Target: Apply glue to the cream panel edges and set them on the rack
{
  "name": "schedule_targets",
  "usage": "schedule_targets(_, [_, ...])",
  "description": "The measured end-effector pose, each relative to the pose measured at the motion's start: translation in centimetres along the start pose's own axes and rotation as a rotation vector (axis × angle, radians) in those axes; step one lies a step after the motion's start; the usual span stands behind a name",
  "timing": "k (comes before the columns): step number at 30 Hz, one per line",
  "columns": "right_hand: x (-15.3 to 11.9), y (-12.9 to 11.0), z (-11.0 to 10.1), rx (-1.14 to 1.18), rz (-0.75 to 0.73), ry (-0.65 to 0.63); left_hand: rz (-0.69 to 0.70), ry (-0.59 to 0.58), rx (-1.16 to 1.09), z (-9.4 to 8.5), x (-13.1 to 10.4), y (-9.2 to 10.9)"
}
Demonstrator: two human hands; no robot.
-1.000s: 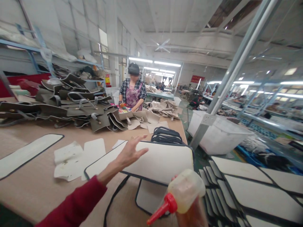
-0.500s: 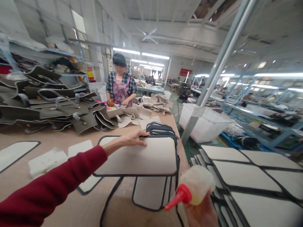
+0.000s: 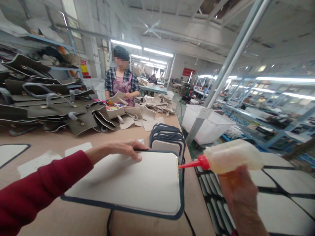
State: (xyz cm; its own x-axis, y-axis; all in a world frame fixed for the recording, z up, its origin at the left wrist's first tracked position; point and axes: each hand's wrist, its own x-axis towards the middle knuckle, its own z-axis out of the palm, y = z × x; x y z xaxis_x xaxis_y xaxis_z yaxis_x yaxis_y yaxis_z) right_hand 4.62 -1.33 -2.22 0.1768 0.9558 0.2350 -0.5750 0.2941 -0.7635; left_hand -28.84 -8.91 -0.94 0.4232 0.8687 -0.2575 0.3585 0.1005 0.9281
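My left hand point(image 3: 123, 150) grips the far edge of a white panel point(image 3: 133, 183) with dark blue edging, thumb on its face and fingers at the rim. The panel is tilted toward me over the table. My right hand point(image 3: 240, 188) is wrapped around a cloudy squeeze bottle point(image 3: 233, 156) with a red nozzle. Its tip sits at the panel's upper right edge, where a thin yellowish line runs along the border. Behind the panel stands a row of dark-edged panels point(image 3: 167, 139).
Grey-brown bag pieces with handles point(image 3: 56, 108) are heaped at the left back. Across the table stands a co-worker point(image 3: 121, 82) in an apron. Stacked white panels point(image 3: 283, 203) lie at the right, beyond the table edge. A white bin point(image 3: 204, 124) and a metal post point(image 3: 219, 78) stand behind.
The panel has come closer and lower, tilting toward me, with my left hand on its far edge. My right hand has raised the bottle, bringing its nozzle to the panel's right edge.
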Motion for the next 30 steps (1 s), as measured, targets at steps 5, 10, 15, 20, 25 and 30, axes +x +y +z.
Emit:
schedule_targets(5, [-0.5,-0.2,-0.1,-0.042,-0.046,-0.122,0.008,-0.135,0.023,-0.5,-0.7,0.5])
schedule_targets(10, [-0.9,-0.7,0.1,-0.039,-0.098,-0.205,-0.006,-0.147,0.055,-0.6,-1.4,1.4])
schedule_targets(15, [-1.0,-1.1,0.4,-0.023,-0.114,-0.193,-0.023,-0.155,0.065,-0.6,-1.6,1.7])
schedule_targets(20, [-1.4,-1.3,0.3,-0.039,-0.152,-0.26,-0.027,-0.166,0.035,-0.4,-1.6,1.9])
schedule_targets(25, [-1.9,-1.5,0.1,-0.051,-0.116,-0.331,-0.043,-0.196,-0.033,-0.5,-1.7,1.7])
schedule_targets(30, [-2.5,-1.8,0.0,-0.037,-0.095,-0.309,-0.031,-0.195,-0.052,-0.9,-1.7,1.2])
